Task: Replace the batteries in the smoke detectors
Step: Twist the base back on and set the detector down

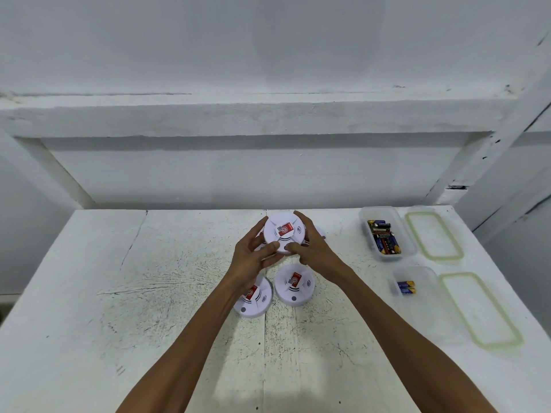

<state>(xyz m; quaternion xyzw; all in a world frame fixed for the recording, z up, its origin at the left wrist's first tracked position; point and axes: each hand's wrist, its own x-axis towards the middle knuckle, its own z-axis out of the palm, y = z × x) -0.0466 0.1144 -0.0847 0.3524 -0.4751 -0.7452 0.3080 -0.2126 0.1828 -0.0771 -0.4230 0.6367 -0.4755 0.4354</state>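
**Smoke detector held in both hands**

Smoke detector sits label-up btwn the hands. L hand grips its left rim, R hand grips its right rim, both thumbs on the near edge. Second detector lies on the table just nearer than it, third detector partly under the L wrist. To its right: far tub w/ many batteries, near tub w/ 2.

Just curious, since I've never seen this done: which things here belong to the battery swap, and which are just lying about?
For the job: held detector; two near detectors; far tub of batteries; near tub with two more.
Lying about: two lids.
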